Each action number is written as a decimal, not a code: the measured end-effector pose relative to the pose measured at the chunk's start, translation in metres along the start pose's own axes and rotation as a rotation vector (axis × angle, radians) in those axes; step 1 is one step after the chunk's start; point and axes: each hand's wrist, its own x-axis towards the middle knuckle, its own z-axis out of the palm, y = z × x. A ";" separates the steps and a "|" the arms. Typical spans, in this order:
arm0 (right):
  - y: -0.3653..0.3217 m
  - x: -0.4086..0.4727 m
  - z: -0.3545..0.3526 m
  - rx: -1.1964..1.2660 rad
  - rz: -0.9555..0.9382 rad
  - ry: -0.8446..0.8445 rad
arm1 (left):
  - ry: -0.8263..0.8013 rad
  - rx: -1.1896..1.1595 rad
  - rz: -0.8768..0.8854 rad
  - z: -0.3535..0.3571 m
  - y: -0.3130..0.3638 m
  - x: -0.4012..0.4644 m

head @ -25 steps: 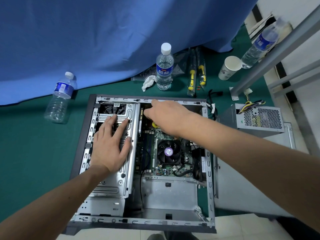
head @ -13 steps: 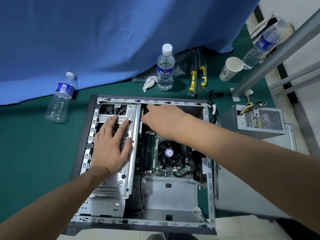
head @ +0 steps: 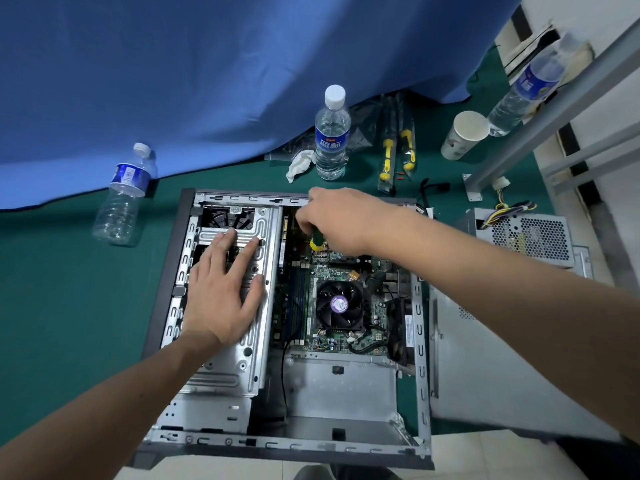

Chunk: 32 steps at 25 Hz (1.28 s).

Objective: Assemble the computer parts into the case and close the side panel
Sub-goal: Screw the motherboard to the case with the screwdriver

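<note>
The left hand (head: 221, 292) lies flat with fingers spread on the drive cage (head: 242, 355), apparently steadying the case (head: 166, 285), while the right hand (head: 341, 220) grips a screwdriver (head: 317, 240) over the motherboard (head: 346, 299) just below it, likely to fasten it.

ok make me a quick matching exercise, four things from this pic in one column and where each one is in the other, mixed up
Things:
1. left hand
2. right hand
3. paper cup
4. power supply

Places:
A. on the green mat right of the case
B. flat on the drive cage
C. beside the yellow-handled screwdrivers
D. gripping a green and yellow tool over the motherboard

Pairs: 1-B, 2-D, 3-C, 4-A
</note>
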 end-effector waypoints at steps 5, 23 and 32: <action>-0.014 0.005 0.017 -0.198 0.122 0.160 | -0.002 0.001 -0.005 0.000 0.000 0.000; -0.016 0.009 0.008 0.051 0.028 -0.048 | -0.009 0.013 -0.014 0.003 -0.001 0.000; -0.038 0.015 0.006 -0.205 0.063 0.225 | 0.006 0.001 -0.003 0.002 0.000 0.000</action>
